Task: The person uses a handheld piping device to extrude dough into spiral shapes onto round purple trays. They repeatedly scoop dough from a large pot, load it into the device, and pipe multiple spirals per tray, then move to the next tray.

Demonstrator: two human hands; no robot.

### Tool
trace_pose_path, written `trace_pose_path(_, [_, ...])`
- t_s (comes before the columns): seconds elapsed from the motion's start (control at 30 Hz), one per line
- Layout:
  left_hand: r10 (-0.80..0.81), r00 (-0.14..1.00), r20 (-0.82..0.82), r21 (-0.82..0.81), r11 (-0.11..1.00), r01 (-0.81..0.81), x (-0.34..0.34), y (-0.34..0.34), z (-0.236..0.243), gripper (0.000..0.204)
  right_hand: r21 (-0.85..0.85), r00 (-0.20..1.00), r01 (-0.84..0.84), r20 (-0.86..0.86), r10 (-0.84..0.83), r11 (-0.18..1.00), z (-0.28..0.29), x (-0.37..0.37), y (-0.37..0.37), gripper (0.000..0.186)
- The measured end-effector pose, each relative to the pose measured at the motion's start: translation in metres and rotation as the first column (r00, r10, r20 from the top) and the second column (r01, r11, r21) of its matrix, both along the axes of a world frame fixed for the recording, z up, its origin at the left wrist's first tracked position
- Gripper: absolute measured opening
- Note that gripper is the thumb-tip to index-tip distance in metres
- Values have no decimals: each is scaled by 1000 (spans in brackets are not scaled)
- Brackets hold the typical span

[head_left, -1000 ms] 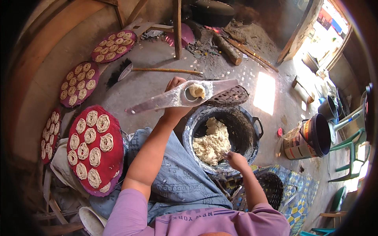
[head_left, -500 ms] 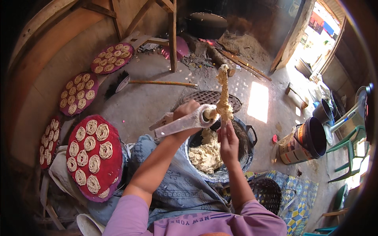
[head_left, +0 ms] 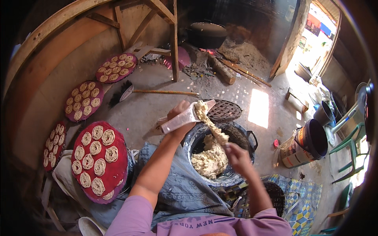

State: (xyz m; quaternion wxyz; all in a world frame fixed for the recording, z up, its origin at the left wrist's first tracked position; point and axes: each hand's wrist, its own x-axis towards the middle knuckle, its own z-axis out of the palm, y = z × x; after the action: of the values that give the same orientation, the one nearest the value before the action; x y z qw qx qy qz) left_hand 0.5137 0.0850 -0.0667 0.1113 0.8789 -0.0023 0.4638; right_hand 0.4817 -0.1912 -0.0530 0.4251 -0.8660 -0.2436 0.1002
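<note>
My left hand (head_left: 179,111) is closed around a pale hand press (head_left: 182,119) with flat handles, held above the pot's far left side. My right hand (head_left: 239,157), slightly blurred, grips a dough-coated stick (head_left: 213,129). The stick slants up and left, its far end at the mouth of the press, where a lump of dough (head_left: 201,109) clings. Below them, a mound of pale dough (head_left: 210,159) fills part of the dark pot (head_left: 249,160). To my left, a round red cloth-covered board (head_left: 122,157) carries several coils of piped dough (head_left: 99,166).
More coil-covered round boards (head_left: 89,111) stand along the left wall. A broom (head_left: 165,93) lies on the floor beyond, near a woven lid (head_left: 224,111). At the back, a black pot (head_left: 206,34) sits over a fire. A bucket (head_left: 301,147) and green chair (head_left: 350,147) are right.
The dough-coated stick has swung from upright to a low slant, its far end now at the press. My right hand has moved down and right; the press has tilted.
</note>
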Motion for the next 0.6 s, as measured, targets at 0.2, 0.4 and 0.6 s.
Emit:
trace_pose_path(0.2, [-178, 980, -92, 176, 966, 192, -1, -31, -2, 21, -666, 710, 89, 563, 422, 740, 79, 31, -3, 33])
trace_pose_path(0.4, [-135, 983, -123, 46, 989, 142, -1, -23, 4, 25, -648, 678, 186, 628, 381, 738, 96, -4, -15, 27])
trace_pose_path(0.6, [-72, 995, -65, 1, 997, 72, 3, -13, 4, 28, -541, 655, 243, 703, 275, 805, 108, 7, -40, 28])
